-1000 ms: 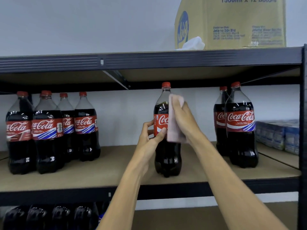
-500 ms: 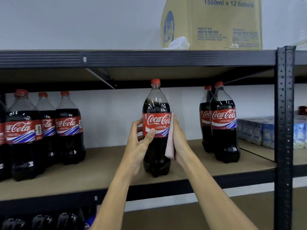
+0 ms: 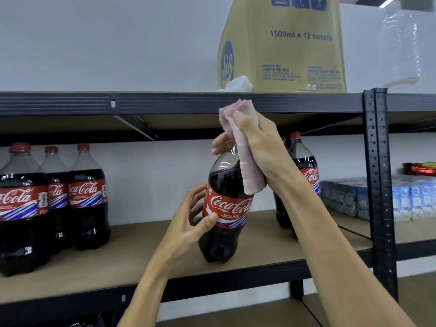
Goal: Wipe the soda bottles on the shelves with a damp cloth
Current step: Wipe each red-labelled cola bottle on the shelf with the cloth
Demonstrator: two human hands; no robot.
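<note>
Since half a second ago the right hand (image 3: pixel 257 140) has climbed from beside the label to the top of the soda bottle (image 3: pixel 226 206), taking the pink cloth (image 3: pixel 247 171) with it. That hand now grips the folded cloth around the bottle's neck, fingers curled behind and thumb in front. The cap is hidden under the fabric, and the cloth's loose end hangs down the shoulder to just above the red label.

The left hand (image 3: pixel 188 223) holds the bottle lower down, its thumb pressed on the label's bottom edge and its fingers wrapped round the far side. The hands are apart, one high and one low on the same bottle.

The bottle's base rests on the brown board of the middle shelf (image 3: pixel 141 256), near the front edge. To the left stands a group of other cola bottles (image 3: pixel 87 197), well apart from it. Two more bottles (image 3: pixel 306 166) stand behind the right forearm. Further right, past the black upright post (image 3: pixel 377 185), lie blue and white drink cartons (image 3: pixel 412 199). On the upper shelf (image 3: pixel 165 103) sits a yellow cardboard box (image 3: pixel 283 48), with a crumpled white wad (image 3: pixel 238 84) beside its lower left corner.
</note>
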